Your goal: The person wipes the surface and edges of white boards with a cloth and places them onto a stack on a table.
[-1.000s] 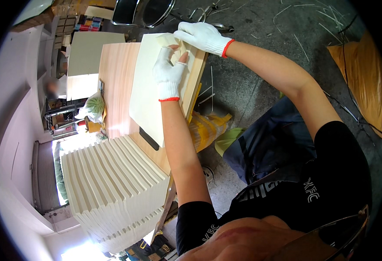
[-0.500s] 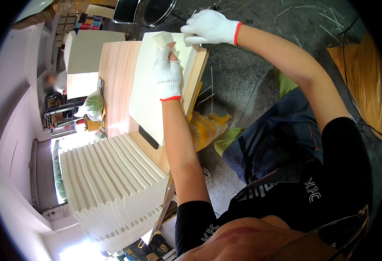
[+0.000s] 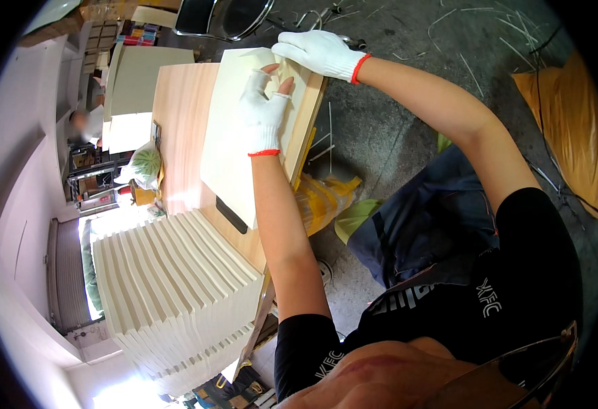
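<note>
The far edge of the cream sheet (image 3: 234, 129) was partly covered by both gloved hands, so what the fingers did there was hard to make out; the left hand (image 3: 263, 112), in a white fingerless glove with a red cuff, lay flat and open on the sheet near the upper middle of the frame, gripping nothing I could see; the right hand (image 3: 316, 53), in a full white glove, rested with curled fingers on the sheet's top corner, and I could not tell whether it pinched the edge; a dark flat object (image 3: 231, 215) poked out from under the sheet's lower edge, its kind unclear; the sheet lay on a pale wooden worktop (image 3: 179, 123); at lower left stood a stepped stack of cream boards (image 3: 169, 293), cut off by glare below; a bagged melon (image 3: 145, 163) sat at the worktop's left edge; grey concrete floor (image 3: 408, 123) with scattered strips filled the upper right; a blurred person (image 3: 81, 126) sat at far left
</note>
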Available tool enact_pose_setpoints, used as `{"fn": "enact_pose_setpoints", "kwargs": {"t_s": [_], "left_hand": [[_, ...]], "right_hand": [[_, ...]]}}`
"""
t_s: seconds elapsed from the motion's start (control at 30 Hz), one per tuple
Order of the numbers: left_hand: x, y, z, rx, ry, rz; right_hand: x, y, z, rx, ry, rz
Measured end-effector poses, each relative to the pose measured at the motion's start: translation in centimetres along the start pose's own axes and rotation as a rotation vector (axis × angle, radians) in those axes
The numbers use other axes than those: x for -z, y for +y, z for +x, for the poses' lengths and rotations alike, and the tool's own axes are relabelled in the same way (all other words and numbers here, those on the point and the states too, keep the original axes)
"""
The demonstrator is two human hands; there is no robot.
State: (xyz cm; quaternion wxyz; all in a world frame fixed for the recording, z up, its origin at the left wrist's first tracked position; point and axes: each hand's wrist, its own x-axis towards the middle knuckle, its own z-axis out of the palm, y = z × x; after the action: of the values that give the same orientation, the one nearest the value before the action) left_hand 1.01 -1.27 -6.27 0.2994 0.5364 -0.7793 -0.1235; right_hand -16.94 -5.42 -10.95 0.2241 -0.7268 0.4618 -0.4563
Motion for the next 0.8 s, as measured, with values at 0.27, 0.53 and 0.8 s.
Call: {"fn": "enact_pose_setpoints", "kwargs": {"t_s": [0.27,0.53,0.8], "left_hand": [[-0.2,-0.1,0.1,0.068,-0.011,0.005],[-0.3,1.5,-0.2,0.034,0.003,0.026],[-0.5,-1.3,0.3,-0.036,0.000,0.063]], "right_hand": [[-0.1,0.5,-0.2,0.023,0.023,-0.010],[-0.2,1.3,-0.1,0.018,0.018,-0.079],[-0.5,0.8,-0.1,0.077,0.026,-0.069]]}}
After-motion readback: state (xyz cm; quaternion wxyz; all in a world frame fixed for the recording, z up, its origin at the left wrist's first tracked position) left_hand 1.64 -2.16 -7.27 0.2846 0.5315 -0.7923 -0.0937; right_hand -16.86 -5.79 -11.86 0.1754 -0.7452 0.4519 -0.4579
